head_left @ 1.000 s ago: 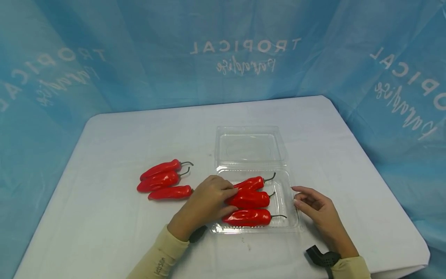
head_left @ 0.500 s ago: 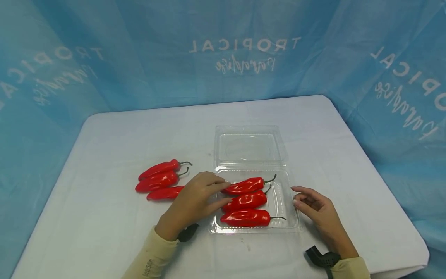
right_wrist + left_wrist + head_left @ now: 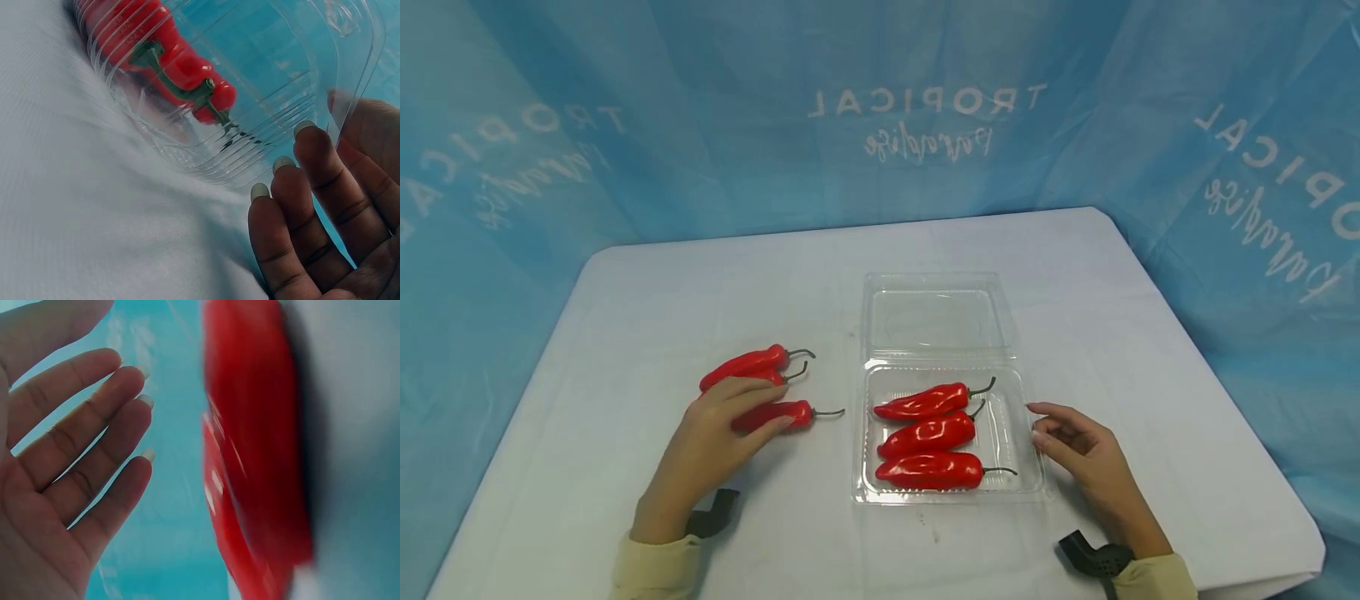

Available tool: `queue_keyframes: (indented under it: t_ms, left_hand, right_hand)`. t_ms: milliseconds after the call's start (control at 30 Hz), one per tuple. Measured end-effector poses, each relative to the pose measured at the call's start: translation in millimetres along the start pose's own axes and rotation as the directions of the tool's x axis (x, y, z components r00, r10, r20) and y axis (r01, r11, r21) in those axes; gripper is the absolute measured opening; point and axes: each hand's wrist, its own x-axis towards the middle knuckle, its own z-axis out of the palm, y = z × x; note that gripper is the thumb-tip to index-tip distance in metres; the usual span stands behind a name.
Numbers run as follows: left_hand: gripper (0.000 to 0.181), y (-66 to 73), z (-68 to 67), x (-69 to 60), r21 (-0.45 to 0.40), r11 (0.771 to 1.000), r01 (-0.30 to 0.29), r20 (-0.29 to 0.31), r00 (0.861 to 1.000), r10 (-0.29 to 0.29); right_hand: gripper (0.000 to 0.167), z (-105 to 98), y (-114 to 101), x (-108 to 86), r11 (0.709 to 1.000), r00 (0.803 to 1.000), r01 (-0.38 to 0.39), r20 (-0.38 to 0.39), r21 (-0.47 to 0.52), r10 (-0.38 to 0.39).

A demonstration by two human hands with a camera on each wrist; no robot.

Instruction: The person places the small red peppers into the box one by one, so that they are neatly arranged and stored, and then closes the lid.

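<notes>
In the head view my left hand [image 3: 711, 437] reaches over the loose red chili peppers at left, fingers above the nearest pepper [image 3: 790, 414], thumb along its near side. The left wrist view shows this hand [image 3: 81, 437] with spread fingers, apart from the blurred red peppers [image 3: 256, 437]. My right hand [image 3: 1086, 458] stays at the right rim of a clear plastic clamshell container [image 3: 1033, 479], its fingertips at the edge. Seen from the right wrist, relaxed fingers [image 3: 319, 187] lie along the container's outer side. Inside lie three red peppers [image 3: 932, 433], stems pointing right.
The container's lid [image 3: 936, 321] lies folded back behind it. Two more loose peppers [image 3: 748, 364] lie beyond the one under my left hand, partly hidden. A white cloth covers the table [image 3: 625, 333]; blue printed fabric [image 3: 715, 125] hangs behind and around it.
My left hand has let go of the upper peppers in the container and moved left to the loose ones. The middle pepper in the container has tilted slightly. My right hand has stayed put.
</notes>
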Motion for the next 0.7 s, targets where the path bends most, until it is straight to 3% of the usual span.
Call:
queue_keyframes:
  t_ms: [167,300,433,700]
  left_hand:
    - [0.062,-24.4,-11.3,-23.9,0.069,0.991,0.113,0.002,0.994,-0.113]
    - [0.06,-35.8,-12.4,-33.0,0.065,0.982,0.177,0.028,0.983,-0.179]
    - [0.059,-43.0,-9.5,-35.2,0.032,0.983,0.182,0.065,0.981,-0.184]
    - [0.057,-50.3,-5.5,-37.6,0.017,0.983,0.185,0.072,0.98,-0.186]
  right_hand:
    - [0.036,-1,0,-0.4,1.0,1.0,-0.008,-0.002,-0.009,0.008]
    - [0.036,-1,-1,-1.3,0.999,1.0,-0.025,-0.007,-0.02,0.025]
    - [0.037,0,-1,-2.1,0.999,0.999,-0.036,-0.006,-0.017,0.036]
    - [0.037,1,-2,-0.3,0.999,0.999,-0.041,-0.01,-0.015,0.041]
